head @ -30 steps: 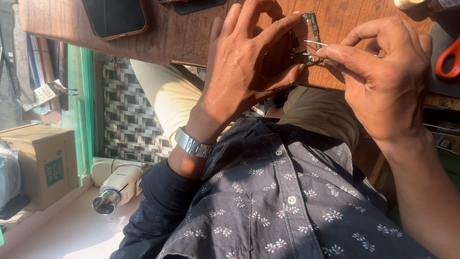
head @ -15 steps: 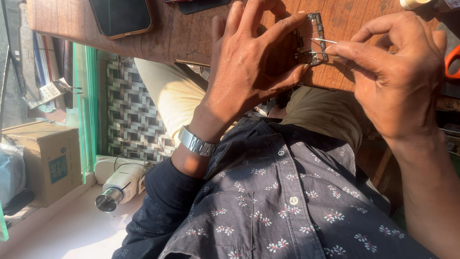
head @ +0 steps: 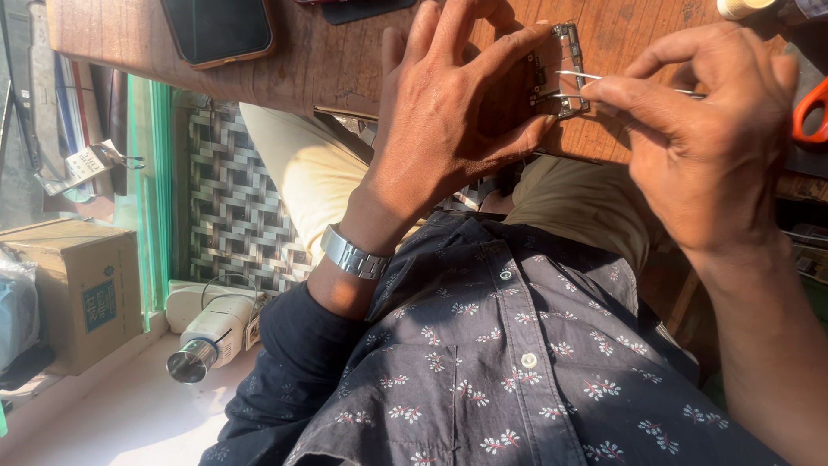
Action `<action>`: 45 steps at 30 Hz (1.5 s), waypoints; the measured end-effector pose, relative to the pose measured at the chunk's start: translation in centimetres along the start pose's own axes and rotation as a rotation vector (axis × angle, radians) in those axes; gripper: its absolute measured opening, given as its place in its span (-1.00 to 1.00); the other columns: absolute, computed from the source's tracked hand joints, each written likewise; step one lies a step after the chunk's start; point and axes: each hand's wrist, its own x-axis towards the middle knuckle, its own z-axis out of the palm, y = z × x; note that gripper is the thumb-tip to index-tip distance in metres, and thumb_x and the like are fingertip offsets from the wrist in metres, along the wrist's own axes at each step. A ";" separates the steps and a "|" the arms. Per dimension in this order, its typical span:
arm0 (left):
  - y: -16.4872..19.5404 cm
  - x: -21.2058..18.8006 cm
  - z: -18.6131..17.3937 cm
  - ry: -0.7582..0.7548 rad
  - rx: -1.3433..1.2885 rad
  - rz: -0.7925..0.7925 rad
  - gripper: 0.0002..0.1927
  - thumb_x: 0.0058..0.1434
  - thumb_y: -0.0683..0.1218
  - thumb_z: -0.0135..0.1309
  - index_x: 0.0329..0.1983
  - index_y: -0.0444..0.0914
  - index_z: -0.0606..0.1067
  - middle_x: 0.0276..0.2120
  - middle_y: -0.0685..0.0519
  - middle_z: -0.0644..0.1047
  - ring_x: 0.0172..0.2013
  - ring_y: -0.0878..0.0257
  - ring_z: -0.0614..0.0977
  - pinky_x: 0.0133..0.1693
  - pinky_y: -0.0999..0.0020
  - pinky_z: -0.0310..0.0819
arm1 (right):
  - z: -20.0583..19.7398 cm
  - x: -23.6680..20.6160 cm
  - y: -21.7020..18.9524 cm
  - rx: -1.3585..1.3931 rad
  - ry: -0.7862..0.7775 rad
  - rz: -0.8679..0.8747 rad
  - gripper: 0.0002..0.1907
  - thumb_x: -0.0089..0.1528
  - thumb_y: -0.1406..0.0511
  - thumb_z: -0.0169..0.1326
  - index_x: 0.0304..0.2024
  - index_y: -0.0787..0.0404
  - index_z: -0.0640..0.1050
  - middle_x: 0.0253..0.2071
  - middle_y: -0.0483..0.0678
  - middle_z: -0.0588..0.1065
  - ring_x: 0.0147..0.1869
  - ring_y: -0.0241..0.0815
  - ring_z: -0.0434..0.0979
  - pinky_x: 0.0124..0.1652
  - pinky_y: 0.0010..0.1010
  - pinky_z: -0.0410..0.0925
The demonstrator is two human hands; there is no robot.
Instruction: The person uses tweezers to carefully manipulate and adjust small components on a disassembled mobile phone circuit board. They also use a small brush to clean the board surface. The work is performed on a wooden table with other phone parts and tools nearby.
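Head view shows a small dark circuit board with a metal frame [head: 559, 71] lying on the brown wooden tabletop [head: 336, 60]. Left hand [head: 448, 112] pins it with spread fingers. Right hand [head: 703, 142] pinches thin metal tweezers [head: 580, 78], tips on the board. A black phone [head: 220, 30] lies well apart.

A dark, flat phone with a tan-edged case [head: 220, 30] lies on the brown wooden counter [head: 328, 65] near its left end. An orange-handled pair of scissors [head: 809, 108] shows at the right edge. Below the counter, a brown cardboard box with a blue label [head: 73, 289] stands on the left, beside a green-framed panel [head: 155, 190]. A white hot-air gun with a metal nozzle [head: 207, 341] lies near a black-and-white woven seat [head: 237, 207].
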 end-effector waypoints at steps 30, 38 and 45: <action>0.2 0.0 -0.1 -0.026 0.020 -0.009 -0.28 0.12 0.35 0.38 0.30 0.12 0.46 0.25 0.00 0.33 0.26 0.03 0.33 0.14 0.00 0.26 | -0.3 0.0 -0.2 0.144 0.011 0.051 -0.69 0.24 0.37 0.38 0.02 0.00 0.72 -0.04 -0.21 0.40 -0.06 -0.27 0.32 -0.10 -0.49 0.22; 0.2 0.1 -0.2 -0.032 -0.005 -0.012 -0.30 0.13 0.33 0.38 0.30 0.11 0.47 0.24 0.01 0.33 0.26 0.04 0.34 0.13 0.00 0.26 | -0.1 -0.3 -0.6 0.129 0.017 0.102 -0.72 0.19 0.40 0.39 -0.05 0.03 0.75 -0.08 -0.17 0.43 -0.10 -0.23 0.30 -0.14 -0.41 0.21; 0.3 0.1 -0.1 -0.017 0.001 -0.005 -0.32 0.12 0.32 0.40 0.27 0.10 0.48 0.21 0.02 0.35 0.23 0.05 0.35 0.11 0.01 0.26 | 0.2 -1.0 0.1 0.042 0.038 0.034 -0.70 0.22 0.35 0.34 0.01 -0.03 0.76 -0.07 -0.22 0.38 -0.05 -0.29 0.27 -0.09 -0.47 0.20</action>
